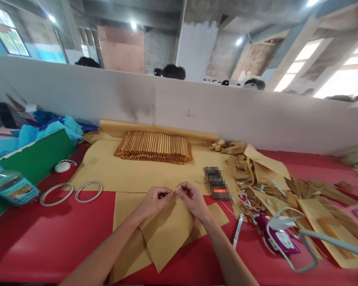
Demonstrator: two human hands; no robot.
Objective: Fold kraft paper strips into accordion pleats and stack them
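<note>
My left hand and my right hand meet at the middle of the red table. Both pinch the top edge of a tan paper sheet that hangs down toward me in a point. The fingers of both hands are curled closed on that edge. More tan sheets lie under it. A row of several pleated tan paper pieces lies farther back on a large tan sheet.
Two metal rings and a white round object lie at left, near a green box and a plastic bottle. Paper scraps, a purple tape dispenser and a dark blurred object lie at right. A white partition runs behind.
</note>
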